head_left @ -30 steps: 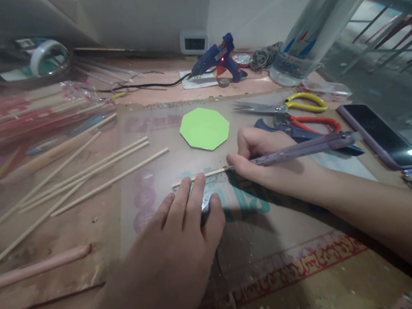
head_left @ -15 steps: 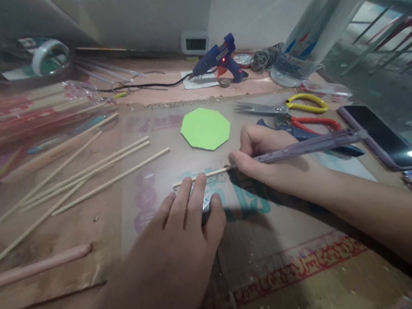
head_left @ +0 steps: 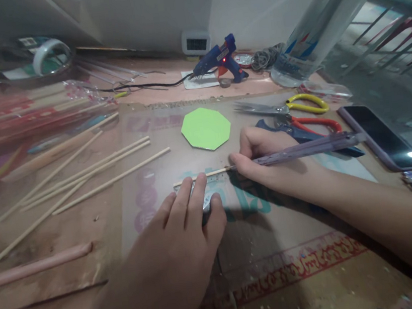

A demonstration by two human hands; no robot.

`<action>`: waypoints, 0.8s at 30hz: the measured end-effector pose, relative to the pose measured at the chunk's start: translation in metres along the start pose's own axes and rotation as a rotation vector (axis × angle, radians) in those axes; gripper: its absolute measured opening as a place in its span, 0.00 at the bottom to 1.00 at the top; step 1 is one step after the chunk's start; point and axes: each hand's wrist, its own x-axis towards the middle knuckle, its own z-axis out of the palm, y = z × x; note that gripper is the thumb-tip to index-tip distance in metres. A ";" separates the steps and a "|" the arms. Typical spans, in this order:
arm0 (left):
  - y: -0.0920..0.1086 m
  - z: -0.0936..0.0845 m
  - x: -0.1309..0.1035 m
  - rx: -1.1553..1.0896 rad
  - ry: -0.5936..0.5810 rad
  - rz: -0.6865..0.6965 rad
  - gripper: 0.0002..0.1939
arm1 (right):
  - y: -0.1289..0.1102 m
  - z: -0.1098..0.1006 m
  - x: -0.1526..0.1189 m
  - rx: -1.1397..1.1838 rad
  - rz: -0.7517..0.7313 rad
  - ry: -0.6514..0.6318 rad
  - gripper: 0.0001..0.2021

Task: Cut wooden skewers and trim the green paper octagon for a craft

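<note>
My left hand (head_left: 187,232) lies palm down, fingers stretched and apart. Its fingertips press on a thin wooden stick (head_left: 216,173) and on a silvery, marked strip (head_left: 180,187) that looks like a ruler, mostly covered by the fingers. A pen (head_left: 303,150) with a purplish, see-through barrel is held in my right hand (head_left: 266,152), closed in a writing grip. The pen's tip is at the stick's right end, partly hidden by the fingers. Just beyond lies a green octagon (head_left: 206,129), flat on the printed sheet (head_left: 126,149).
Several loose sticks (head_left: 119,180) lie left, near bagged sticks (head_left: 35,110). Scissors (head_left: 279,108), red-and-blue-handled pliers (head_left: 315,126) and a phone (head_left: 384,137) lie right. A blue glue gun (head_left: 217,60) with a lit red light, a small display (head_left: 195,42) and a clear container (head_left: 299,58) stand behind.
My right hand and the pen have shifted very slightly, with the knuckles and the pen's back end a little lower. My left hand, the stick and the octagon stay put.
</note>
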 end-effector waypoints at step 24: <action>-0.046 0.006 0.050 -0.330 -0.214 -0.161 0.12 | 0.011 0.004 0.013 0.192 0.054 -0.035 0.12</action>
